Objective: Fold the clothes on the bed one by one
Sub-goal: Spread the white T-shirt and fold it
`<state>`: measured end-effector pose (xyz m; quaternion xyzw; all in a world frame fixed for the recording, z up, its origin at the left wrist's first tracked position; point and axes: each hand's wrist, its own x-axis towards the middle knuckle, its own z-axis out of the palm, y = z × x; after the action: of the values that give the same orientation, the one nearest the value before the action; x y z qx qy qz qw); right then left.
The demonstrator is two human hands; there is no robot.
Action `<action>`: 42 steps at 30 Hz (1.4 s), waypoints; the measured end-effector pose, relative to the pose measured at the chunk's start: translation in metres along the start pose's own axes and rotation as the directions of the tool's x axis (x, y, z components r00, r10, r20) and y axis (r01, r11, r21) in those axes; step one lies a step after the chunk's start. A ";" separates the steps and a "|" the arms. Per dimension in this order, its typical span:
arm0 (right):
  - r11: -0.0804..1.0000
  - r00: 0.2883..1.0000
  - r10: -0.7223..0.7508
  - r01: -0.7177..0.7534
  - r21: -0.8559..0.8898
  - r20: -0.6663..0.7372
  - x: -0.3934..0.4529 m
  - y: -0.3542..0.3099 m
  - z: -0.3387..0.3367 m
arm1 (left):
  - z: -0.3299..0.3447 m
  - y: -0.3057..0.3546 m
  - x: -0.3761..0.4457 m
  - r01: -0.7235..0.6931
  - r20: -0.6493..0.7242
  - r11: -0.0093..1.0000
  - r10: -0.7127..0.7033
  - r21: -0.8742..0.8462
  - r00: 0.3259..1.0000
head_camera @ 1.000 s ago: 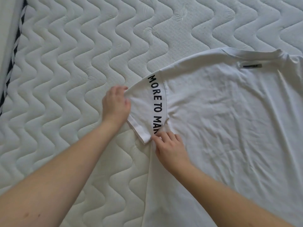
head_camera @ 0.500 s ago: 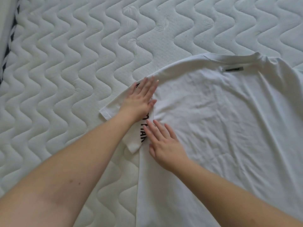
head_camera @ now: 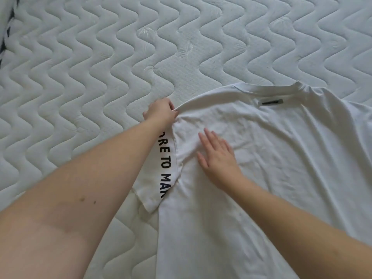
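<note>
**A:** Which step is she working on, going from the left?

**B:** On the far left the quilted mattress [head_camera: 80,81] is lying bare, with a dark striped edge [head_camera: 9,31] showing in the top corner. Then the left hand [head_camera: 160,112] is reaching out to the shoulder seam of the white T-shirt [head_camera: 281,158]; its fingers [head_camera: 171,106] are curling in and pinching the fabric there, it seems, with the cloth rising in a small ridge from that grip.

**A:** And the sleeve?

**B:** The short sleeve [head_camera: 159,178] is lying just below that forearm, turned so its black lettering [head_camera: 165,162] is reading down the seam (only part of the wording is showing). The right hand [head_camera: 218,156] is resting flat on the shirt body beside the sleeve, fingers straight and slightly spread, pressing the cloth down.

**A:** So where is the task?

**B:** I'm judging it as early: the shirt is lying spread back-up on the bed, neck label [head_camera: 270,102] showing, no fold made yet. She appears to be setting up the first lengthwise fold. The next move is calling for the pinched shoulder to be lifted and carried over towards the middle, while the flat hand is anchoring the fold line so the cloth isn't dragging.

**A:** Counts?

**B:** One T-shirt, one sleeve in view, one neck label, two hands, one mattress. No other garments are showing here.
</note>
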<state>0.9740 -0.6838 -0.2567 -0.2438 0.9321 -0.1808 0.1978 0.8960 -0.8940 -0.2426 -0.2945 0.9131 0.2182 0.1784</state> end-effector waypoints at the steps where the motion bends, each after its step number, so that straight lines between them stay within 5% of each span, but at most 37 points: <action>1: 0.999 0.999 0.032 -0.032 -0.020 -0.017 0.012 0.008 -0.008 | 0.000 -0.001 0.002 0.021 0.003 0.999 -0.021 -0.025 1.000; 4: 0.993 0.998 0.046 -0.051 -0.103 -0.049 0.049 0.026 -0.026 | 0.002 -0.003 0.005 0.004 -0.175 1.000 -0.008 -0.022 0.985; 8: 0.989 1.000 -0.008 0.004 -0.148 -0.030 0.099 0.034 -0.035 | 0.040 0.005 -0.031 -0.226 -0.417 0.972 0.229 0.058 0.880; 13: 0.958 0.997 -0.066 0.072 -0.278 0.033 0.119 0.061 -0.028 | 0.110 -0.020 -0.067 -0.290 -0.265 0.912 0.367 0.289 0.892; 21: 0.938 0.997 -0.071 0.053 -0.342 -0.041 0.119 0.066 -0.018 | 0.120 -0.021 -0.061 -0.281 -0.233 0.896 0.371 0.345 0.899; 29: 0.945 0.997 -0.079 0.073 -0.318 -0.006 0.121 0.068 -0.021 | 0.117 -0.021 -0.059 -0.280 -0.203 0.891 0.367 0.358 0.908; 34: 0.981 0.986 -0.079 0.103 -0.164 0.145 0.122 0.067 -0.049 | 0.115 -0.020 -0.060 -0.263 -0.196 0.890 0.352 0.372 0.915; 42: 0.976 0.983 0.139 -0.157 -0.152 -0.121 0.005 0.153 -0.108 | 0.095 0.000 -0.068 -0.173 -0.129 0.853 0.269 0.492 0.955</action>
<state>0.8622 -0.5351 -0.2320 -0.1786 0.9686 -0.1029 0.1387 0.9665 -0.8156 -0.2916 -0.1540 0.9793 -0.0231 0.1293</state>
